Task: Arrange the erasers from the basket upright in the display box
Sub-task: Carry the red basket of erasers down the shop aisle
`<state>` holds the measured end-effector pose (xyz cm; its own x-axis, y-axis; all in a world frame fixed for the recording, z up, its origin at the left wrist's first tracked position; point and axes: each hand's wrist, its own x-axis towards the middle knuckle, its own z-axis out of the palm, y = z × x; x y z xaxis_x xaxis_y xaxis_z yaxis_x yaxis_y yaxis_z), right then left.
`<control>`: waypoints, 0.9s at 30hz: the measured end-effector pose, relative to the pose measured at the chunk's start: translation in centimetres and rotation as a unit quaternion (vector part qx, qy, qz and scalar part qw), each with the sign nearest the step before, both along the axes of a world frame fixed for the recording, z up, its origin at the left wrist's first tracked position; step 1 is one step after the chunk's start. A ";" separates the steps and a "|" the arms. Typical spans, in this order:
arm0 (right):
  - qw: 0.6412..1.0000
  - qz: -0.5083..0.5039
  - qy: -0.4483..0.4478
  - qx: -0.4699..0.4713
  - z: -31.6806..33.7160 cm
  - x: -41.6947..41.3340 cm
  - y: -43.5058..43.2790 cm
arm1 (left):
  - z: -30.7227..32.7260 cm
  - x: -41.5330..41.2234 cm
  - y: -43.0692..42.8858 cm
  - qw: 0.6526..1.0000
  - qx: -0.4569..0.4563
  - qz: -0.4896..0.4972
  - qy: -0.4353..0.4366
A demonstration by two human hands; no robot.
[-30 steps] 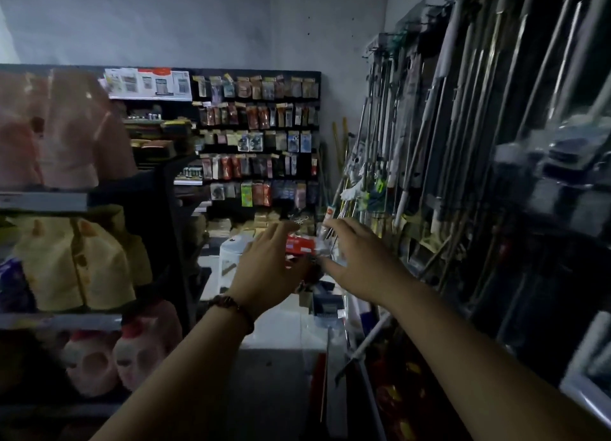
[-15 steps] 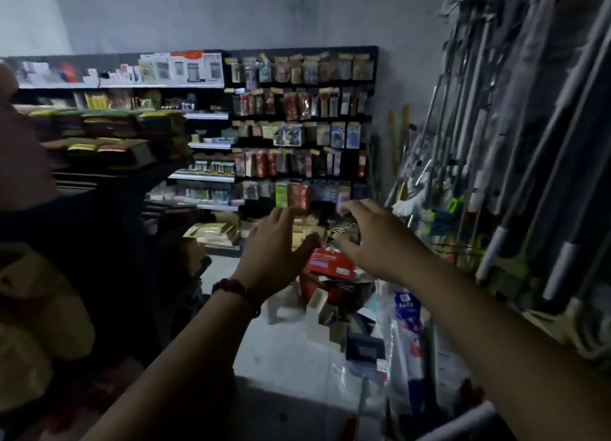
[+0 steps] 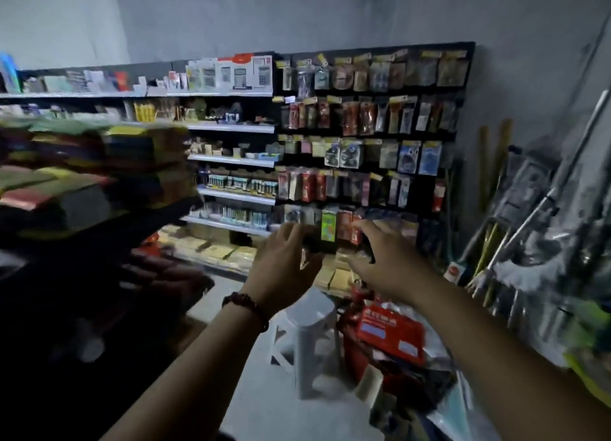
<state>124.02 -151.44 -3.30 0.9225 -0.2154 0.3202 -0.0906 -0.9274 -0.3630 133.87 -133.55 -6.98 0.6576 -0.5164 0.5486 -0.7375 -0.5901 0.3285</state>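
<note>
I am in a dim shop aisle with both hands raised in front of me. My left hand (image 3: 284,268), a bead bracelet on its wrist, has its fingers spread and holds nothing. My right hand (image 3: 386,262) is beside it with loosely curved fingers; a small dark shape sits at its thumb and I cannot tell if it is held. Below the right forearm a red box (image 3: 391,331) lies on a red basket (image 3: 350,344) with crumpled plastic. No erasers can be made out in the dark.
A white plastic stool (image 3: 310,328) stands on the floor under my hands. Stocked shelves and a pegboard of hanging packets (image 3: 363,149) fill the back wall. Mops and broom handles (image 3: 529,215) lean on the right. A blurred shelf of coloured stacks (image 3: 99,169) juts in at the left.
The view has swung left and moved forward along the aisle. The red box that sat between my hands a second ago now lies lower, on the basket. Both hands stay raised.
</note>
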 end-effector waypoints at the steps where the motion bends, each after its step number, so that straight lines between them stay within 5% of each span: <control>1: 1.000 0.002 -0.004 0.002 0.3 2.8 -1.0 | 0.2 2.8 -1.1 1.000 0.001 0.001 0.001; 16: 0.991 0.123 0.018 -0.051 -2.8 46.5 -14.3 | -3.9 42.0 -14.5 0.990 0.008 0.135 0.025; 27: 0.950 0.295 0.045 -0.088 -3.4 77.8 -9.5 | -4.8 65.6 -7.5 0.947 0.042 0.312 0.069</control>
